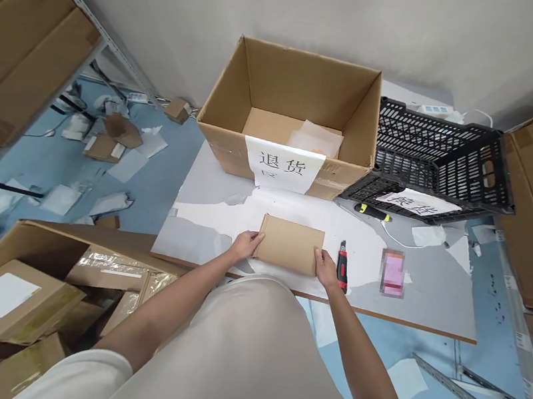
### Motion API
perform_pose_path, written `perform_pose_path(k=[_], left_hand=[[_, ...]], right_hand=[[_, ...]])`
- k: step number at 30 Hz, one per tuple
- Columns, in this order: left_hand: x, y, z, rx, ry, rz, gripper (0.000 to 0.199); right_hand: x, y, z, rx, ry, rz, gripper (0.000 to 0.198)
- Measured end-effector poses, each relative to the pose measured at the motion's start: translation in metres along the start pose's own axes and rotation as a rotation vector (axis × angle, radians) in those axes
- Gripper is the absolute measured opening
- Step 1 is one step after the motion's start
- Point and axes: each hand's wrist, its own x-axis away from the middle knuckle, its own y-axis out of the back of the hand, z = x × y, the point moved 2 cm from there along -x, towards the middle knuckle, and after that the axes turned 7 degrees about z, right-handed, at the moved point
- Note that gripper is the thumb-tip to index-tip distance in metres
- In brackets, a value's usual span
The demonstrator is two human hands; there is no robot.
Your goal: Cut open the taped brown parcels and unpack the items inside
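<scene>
A small flat cardboard box (289, 245) is held between my two hands over the front of the table. My left hand (246, 245) grips its left end, fingers closed with the thumb on top. On the opposite end, my right hand (325, 267) is closed in the same way. Just right of that hand lies a red and black box cutter (342, 265) with its blade end pointing away from me. Farther right is a pink, blurred-out item (393, 273). The undersides of my fingers are hidden by the box.
A large open carton (215, 141) with a labelled front and a black plastic crate (457, 145) stand at the table's back. A yellow-black tool (373, 212) lies before the crate. Left of the table (447, 302), a big carton (39, 231) holds several boxes. Shelves flank both sides; scraps litter the floor.
</scene>
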Motion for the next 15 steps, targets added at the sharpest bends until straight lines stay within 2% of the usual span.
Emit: perform_pose_path(k=[5, 9, 13, 15], left_hand=[[0.004, -0.001, 0.02, 0.107, 0.025, 0.021, 0.051], [0.017, 0.003, 0.042, 0.133, 0.013, 0.061, 0.047], [0.03, 0.002, 0.045, 0.088, -0.122, 0.166, 0.073], [0.033, -0.002, 0.039, 0.105, -0.209, 0.212, 0.071]], right_hand=[[0.0, -0.001, -0.02, -0.187, 0.022, 0.034, 0.053], [0.004, -0.001, -0.05, -0.254, 0.133, 0.024, 0.047], [0.014, -0.008, -0.065, -0.152, 0.241, 0.11, 0.068], [0.018, -0.015, -0.063, -0.153, 0.274, 0.165, 0.072]])
